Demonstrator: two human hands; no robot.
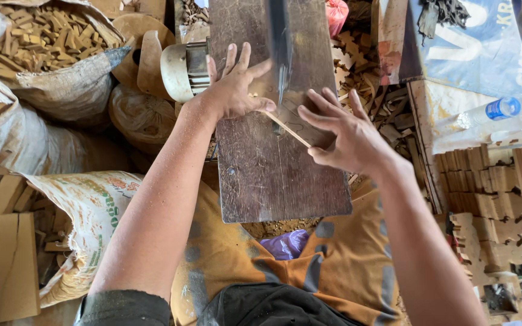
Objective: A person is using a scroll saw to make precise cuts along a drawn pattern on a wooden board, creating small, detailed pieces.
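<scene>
A thin flat wooden piece lies on a dark worn saw table, under both my hands. My left hand presses on its left part with fingers spread. My right hand presses on its right part, fingers extended toward a vertical saw blade that meets the piece between the two hands. The piece's pale cut edge runs diagonally between my thumbs.
Sacks of small wood offcuts stand at the left. Stacked cut wooden pieces lie at the right, near a plastic bottle. A motor housing sits left of the table. Orange cloth covers my lap.
</scene>
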